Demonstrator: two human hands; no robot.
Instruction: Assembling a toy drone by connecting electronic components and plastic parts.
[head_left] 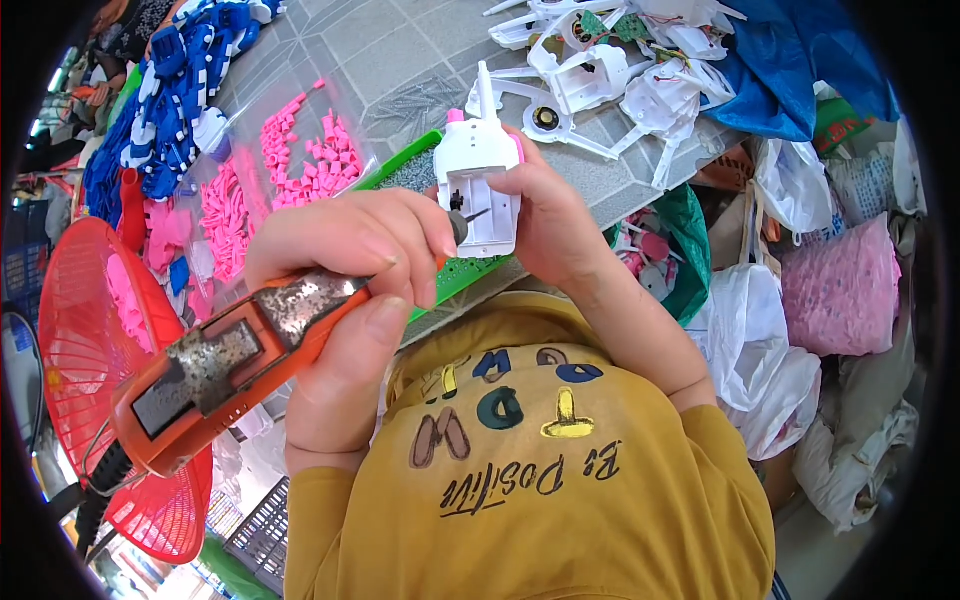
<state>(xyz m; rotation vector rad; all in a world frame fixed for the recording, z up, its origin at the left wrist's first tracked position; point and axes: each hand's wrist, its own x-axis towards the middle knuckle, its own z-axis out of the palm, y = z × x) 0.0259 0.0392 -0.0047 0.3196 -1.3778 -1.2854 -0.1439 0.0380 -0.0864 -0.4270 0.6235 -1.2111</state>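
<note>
Steadying hand: the right hand (550, 215) grips a white, rounded plastic housing (478, 150) along its right side, thumb over the edge.
Tool hand: the left hand (352, 240) is wrapped around an orange powered hand tool with worn silvery patches (285, 320), apparently an electric screwdriver. Its thin dark tip points into the housing's hollow — whether it touches anything cannot be told.
Housing: held up over a grey patterned table (340, 30), its hollow uncovered and facing the person.
Pink trim: bright pink plastic shows on the housing's right edge and upper left, so that fitting looks done.
Hollow: fastening inside seems under way, roughly midway; covering it appears left to do.
White shells: a heap of white plastic shells (590, 85) lies beyond the housing, to its right — green circuit boards and wires exposed, seemingly unfinished.
Metal pieces: thin silvery metal pieces (420, 100) lie scattered to the housing's upper left.
Pink parts: many small pink plastic parts (325, 150) sit left of the housing, apparently unused.
Green tray: a bright green perforated plastic tray (462, 275) lies beneath the housing.
</note>
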